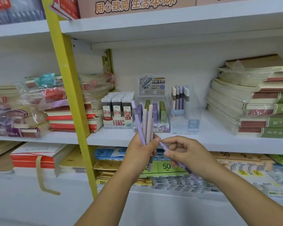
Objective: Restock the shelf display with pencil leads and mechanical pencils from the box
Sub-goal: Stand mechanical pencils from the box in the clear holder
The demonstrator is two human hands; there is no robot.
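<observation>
My left hand (141, 150) grips a bunch of mechanical pencils (145, 123), purple and pale pink, held upright in front of the middle shelf. My right hand (185, 154) pinches one purple pencil (175, 158) that slants down to the right from the bunch. On the shelf behind stand a clear pencil display (183, 110) with a few pencils upright in it, a display of coloured lead cases (160, 111) with a header card, and a box of 0.5 lead cases (117, 110).
A yellow upright post (69, 88) crosses the shelf on the left. Stacks of notebooks (252, 101) fill the right of the shelf, wrapped notebooks (44, 105) the left. The lower shelf (170, 170) holds paper packs. The white shelf edge (203, 144) runs just behind my hands.
</observation>
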